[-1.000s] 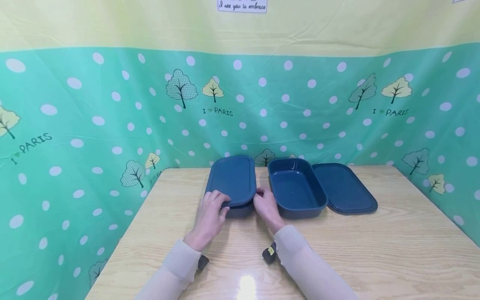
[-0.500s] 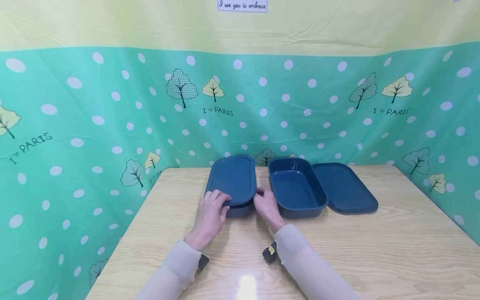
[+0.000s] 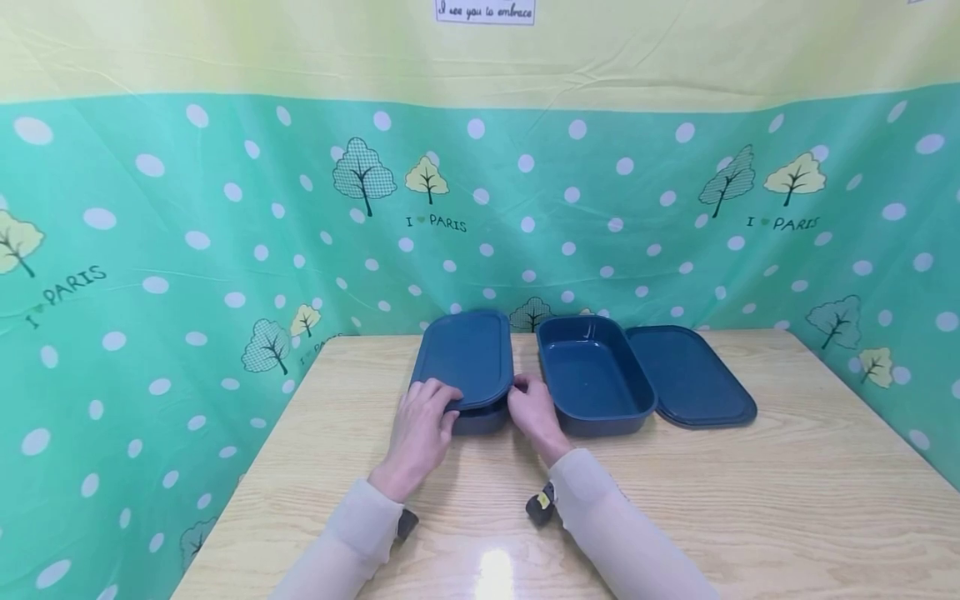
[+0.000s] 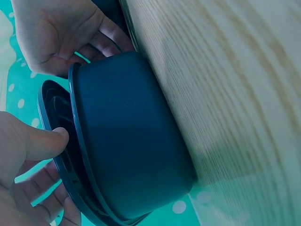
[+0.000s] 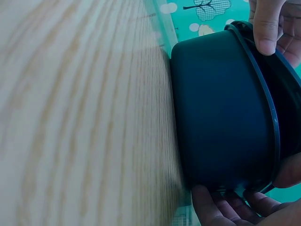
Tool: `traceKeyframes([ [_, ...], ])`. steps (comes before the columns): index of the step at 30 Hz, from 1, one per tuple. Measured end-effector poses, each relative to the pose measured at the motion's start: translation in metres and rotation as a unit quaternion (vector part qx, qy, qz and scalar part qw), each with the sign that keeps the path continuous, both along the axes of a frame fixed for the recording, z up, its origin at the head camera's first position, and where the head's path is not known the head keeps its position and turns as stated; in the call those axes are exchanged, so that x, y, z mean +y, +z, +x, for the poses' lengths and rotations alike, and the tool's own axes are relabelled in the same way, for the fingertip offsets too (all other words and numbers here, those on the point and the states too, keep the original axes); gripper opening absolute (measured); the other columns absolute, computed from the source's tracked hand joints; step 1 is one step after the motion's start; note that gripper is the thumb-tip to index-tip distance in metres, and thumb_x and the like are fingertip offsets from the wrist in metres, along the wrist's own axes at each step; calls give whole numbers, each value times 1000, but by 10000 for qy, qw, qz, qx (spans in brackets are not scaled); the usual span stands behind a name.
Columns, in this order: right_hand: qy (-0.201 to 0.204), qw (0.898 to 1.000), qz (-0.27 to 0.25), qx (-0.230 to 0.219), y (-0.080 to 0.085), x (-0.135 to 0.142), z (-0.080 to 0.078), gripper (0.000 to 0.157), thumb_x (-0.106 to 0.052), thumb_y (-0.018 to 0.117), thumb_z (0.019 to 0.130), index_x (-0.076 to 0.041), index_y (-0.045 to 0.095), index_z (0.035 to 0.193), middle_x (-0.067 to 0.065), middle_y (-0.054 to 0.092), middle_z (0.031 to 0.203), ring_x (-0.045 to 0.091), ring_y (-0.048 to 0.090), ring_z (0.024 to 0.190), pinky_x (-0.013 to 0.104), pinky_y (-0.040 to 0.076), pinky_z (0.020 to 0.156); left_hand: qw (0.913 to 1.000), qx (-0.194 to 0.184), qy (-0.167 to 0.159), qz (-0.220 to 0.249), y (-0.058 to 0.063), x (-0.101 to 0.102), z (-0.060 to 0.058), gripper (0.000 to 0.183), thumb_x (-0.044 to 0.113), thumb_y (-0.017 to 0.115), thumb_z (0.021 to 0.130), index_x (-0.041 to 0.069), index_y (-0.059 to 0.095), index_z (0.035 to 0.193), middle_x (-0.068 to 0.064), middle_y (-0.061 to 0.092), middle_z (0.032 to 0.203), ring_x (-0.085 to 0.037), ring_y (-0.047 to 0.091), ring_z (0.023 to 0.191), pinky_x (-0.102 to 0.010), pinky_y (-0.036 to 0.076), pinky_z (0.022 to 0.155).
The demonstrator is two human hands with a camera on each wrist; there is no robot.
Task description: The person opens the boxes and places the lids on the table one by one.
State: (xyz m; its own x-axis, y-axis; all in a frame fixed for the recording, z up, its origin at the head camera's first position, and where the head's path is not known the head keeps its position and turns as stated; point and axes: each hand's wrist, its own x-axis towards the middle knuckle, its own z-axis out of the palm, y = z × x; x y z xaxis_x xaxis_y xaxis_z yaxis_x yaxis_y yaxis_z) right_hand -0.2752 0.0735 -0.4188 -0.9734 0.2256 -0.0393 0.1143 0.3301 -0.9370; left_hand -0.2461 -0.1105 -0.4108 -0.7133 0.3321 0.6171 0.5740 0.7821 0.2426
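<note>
A dark blue food container stands on the table with a matching lid lying tilted over it. The near edge of the lid is raised, and a dark gap shows below it in both wrist views. My left hand pinches that raised edge at the near left corner, thumb beneath and fingers on top. At the container's right side, my right hand holds the wall near the front corner, fingers along the side and thumb at the rim. The container's inside is hidden.
Just right of my right hand stands a second blue container, uncovered with nothing inside. Its lid lies flat on the wooden table beside it. A green polka-dot cloth hangs behind and along the sides.
</note>
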Motion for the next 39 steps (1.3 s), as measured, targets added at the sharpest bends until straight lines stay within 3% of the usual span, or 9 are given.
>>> traceKeyframes([
  [39,-35,9998,111,174,-4,0,-2,32,-12,50,93,1,58,121,17,59,119,30,52,115,44,41,98,9994,290,12,177,4,0,1,27,-2,73,78,12,68,100,-2,59,94,-23,51,86,-35,41,74],
])
